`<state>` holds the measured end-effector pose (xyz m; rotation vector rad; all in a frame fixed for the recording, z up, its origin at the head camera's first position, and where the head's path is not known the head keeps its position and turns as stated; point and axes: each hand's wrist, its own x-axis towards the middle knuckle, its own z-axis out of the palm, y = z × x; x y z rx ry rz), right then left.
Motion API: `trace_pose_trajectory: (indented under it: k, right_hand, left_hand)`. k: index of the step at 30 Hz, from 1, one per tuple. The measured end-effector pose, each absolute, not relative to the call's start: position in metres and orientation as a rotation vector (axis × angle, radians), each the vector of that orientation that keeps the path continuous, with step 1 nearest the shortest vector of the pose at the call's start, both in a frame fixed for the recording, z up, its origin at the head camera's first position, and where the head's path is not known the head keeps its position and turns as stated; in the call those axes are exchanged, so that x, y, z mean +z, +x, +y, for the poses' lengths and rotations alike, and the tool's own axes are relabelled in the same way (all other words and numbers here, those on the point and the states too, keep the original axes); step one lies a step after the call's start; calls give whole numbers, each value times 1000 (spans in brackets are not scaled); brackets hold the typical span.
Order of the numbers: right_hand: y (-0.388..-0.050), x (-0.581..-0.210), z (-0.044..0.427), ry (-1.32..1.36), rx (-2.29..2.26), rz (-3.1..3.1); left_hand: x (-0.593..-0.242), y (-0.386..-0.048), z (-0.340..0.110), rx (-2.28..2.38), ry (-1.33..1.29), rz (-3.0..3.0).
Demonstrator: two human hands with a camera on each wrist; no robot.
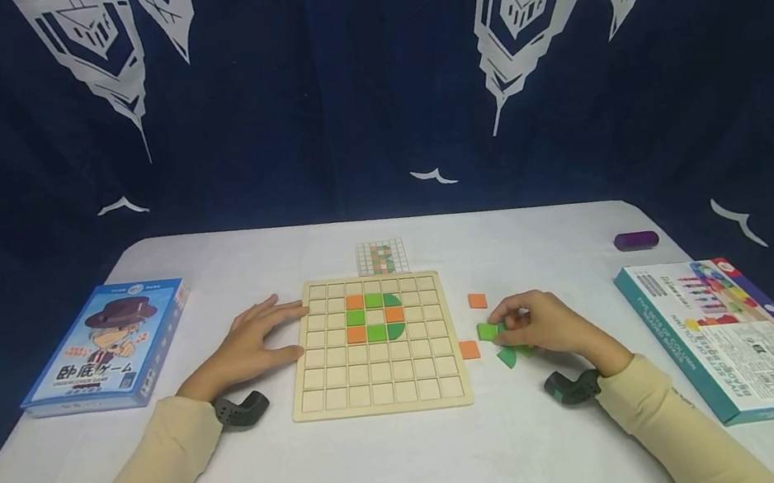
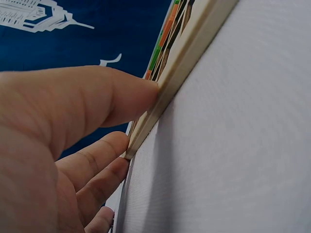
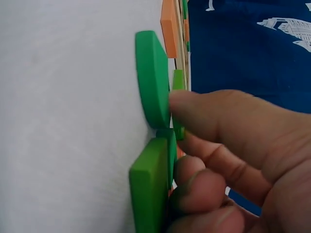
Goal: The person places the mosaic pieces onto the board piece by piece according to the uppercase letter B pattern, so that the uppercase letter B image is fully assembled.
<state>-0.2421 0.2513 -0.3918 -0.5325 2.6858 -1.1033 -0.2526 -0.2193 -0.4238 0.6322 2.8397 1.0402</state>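
A wooden grid board (image 1: 376,372) lies flat on the table, with several orange, light green and dark green tiles (image 1: 374,317) set in its upper middle. At its left edge, my left hand (image 1: 247,352) rests spread, the thumb (image 2: 136,92) touching the side of the board. Right of the board, my right hand (image 1: 538,323) is over a small group of loose pieces. Its thumb and index finger pinch a light green square tile (image 1: 486,332). A dark green rounded piece (image 3: 151,80) and another light green piece (image 3: 148,187) lie close to the fingers.
Two loose orange tiles (image 1: 477,301) lie right of the board. Behind it is a small pattern card (image 1: 382,257). A blue game box (image 1: 106,350) stands at the left, a teal and purple box (image 1: 743,338) at the right, with a purple object (image 1: 635,240) behind it.
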Motion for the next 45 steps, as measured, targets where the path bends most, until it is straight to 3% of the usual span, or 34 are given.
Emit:
trace_pose_trajectory:
  k: [15,45]
  right_hand:
    - [-236,-375,236,-508,-1226,2559]
    - [-245,-371,152,-483,-1440,2254]
  left_hand:
    - [-422,-253,-218,1031,619,2842]
    - [-423,-253,-218,1035,628,2845]
